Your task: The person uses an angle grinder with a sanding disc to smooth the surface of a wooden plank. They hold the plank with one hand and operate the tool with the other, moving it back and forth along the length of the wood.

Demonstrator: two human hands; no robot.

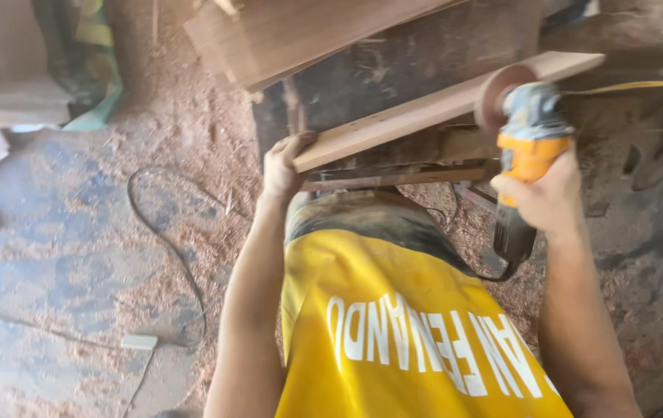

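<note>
Our yellow shirt (416, 333) fills the near view, and beyond it we sand a plank edge.

Our left hand (283, 166) curls around the near end of the long wooden plank (424, 108), fingers wrapped over its edge to steady it on the dark counter (393, 70). Our right hand (542, 197) is closed tight around the orange-bodied angle grinder (529, 143), whose sanding disc (495, 94) sits against the plank just above that hand. Its cable (169, 248) trails across the sawdust-covered floor (61, 255) to the left. We judge that the disc could catch and kick, since one hand alone steadies the plank, and the loose cable could snag.
</note>
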